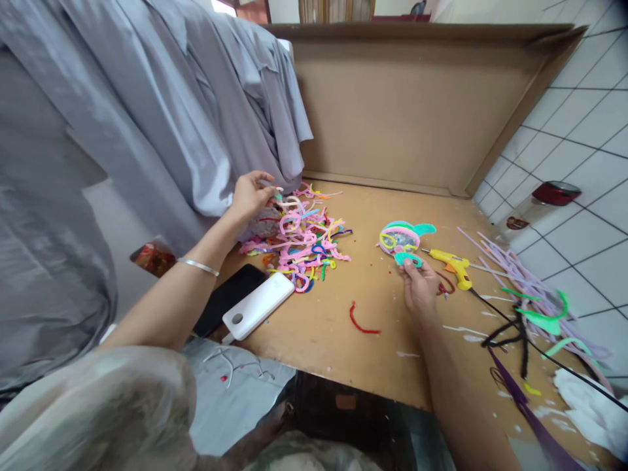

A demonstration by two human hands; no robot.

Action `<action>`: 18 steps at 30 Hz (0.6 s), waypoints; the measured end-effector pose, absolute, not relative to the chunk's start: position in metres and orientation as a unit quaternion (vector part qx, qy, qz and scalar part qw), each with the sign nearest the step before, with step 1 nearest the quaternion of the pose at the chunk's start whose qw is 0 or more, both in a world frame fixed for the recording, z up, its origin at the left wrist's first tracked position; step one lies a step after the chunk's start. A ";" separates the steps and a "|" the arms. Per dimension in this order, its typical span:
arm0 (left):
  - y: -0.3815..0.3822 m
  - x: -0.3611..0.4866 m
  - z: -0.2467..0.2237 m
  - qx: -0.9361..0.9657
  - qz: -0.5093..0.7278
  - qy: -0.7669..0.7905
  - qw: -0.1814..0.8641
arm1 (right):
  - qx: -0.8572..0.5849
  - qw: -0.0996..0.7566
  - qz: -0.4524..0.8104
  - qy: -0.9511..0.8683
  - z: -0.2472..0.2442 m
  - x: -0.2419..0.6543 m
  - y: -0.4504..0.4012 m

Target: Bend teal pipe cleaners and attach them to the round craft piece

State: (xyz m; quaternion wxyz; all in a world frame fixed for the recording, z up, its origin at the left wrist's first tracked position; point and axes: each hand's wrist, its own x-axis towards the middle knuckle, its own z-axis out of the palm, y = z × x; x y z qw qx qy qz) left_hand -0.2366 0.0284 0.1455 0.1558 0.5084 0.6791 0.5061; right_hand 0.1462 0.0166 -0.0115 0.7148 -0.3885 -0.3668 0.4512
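My left hand is over the far left edge of a tangled pile of colourful pipe cleaners. Its fingers pinch a small pale and teal pipe cleaner piece, partly hidden. In my right hand is a round pipe cleaner craft with a pink and green rim, a shiny middle and green flaps; thumb and fingers grip its lower green flap. A yellow glue gun lies just right of the craft. On the table between the hands rests a bent red pipe cleaner.
A white power bank and a black phone lie at the left front. Lilac pipe cleaners, a jar with a red lid and white tissue are right. A cardboard wall stands behind; grey cloth hangs left.
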 end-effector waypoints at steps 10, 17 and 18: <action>0.020 -0.242 0.143 0.568 0.395 0.718 0.073 | -0.392 0.709 0.464 -0.359 -0.008 0.145 0.014; 0.016 -0.239 0.143 0.608 0.327 0.723 -0.010 | -0.400 0.707 0.467 -0.348 -0.007 0.146 0.014; 0.015 -0.238 0.143 0.601 0.344 0.721 -0.005 | -0.401 0.708 0.469 -0.343 -0.007 0.146 0.014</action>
